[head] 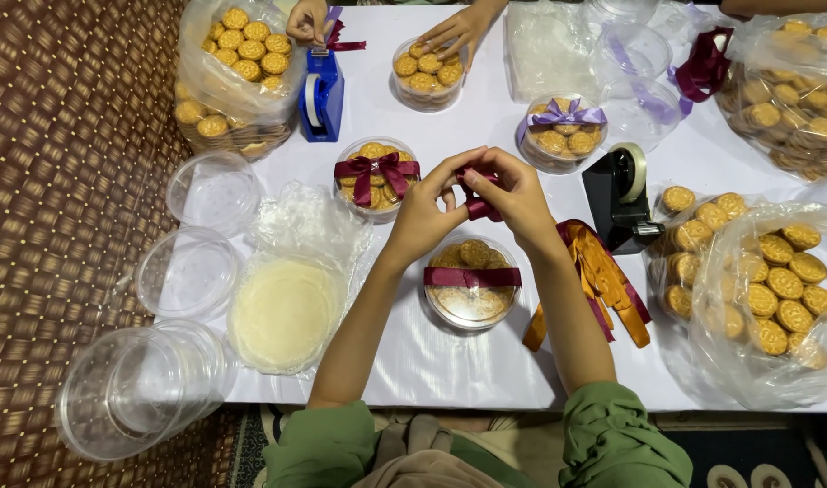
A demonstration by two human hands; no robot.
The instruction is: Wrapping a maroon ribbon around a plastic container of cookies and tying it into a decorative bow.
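Both hands, left hand [424,212] and right hand [513,192], pinching folded maroon ribbon [479,206] above ribboned cookie tub [472,285].

A satiny maroon ribbon [479,206] is pinched above a clear, glossy plastic tub [471,282]. At nine o'clock, a coarse woven mat [70,163] is seen beside the smooth white table covering [432,361]; crinkled transparent plastic bags [757,307] are seen at three o'clock.

head cam | looked steeply down from above | close over white table [450,361] | far edge at top
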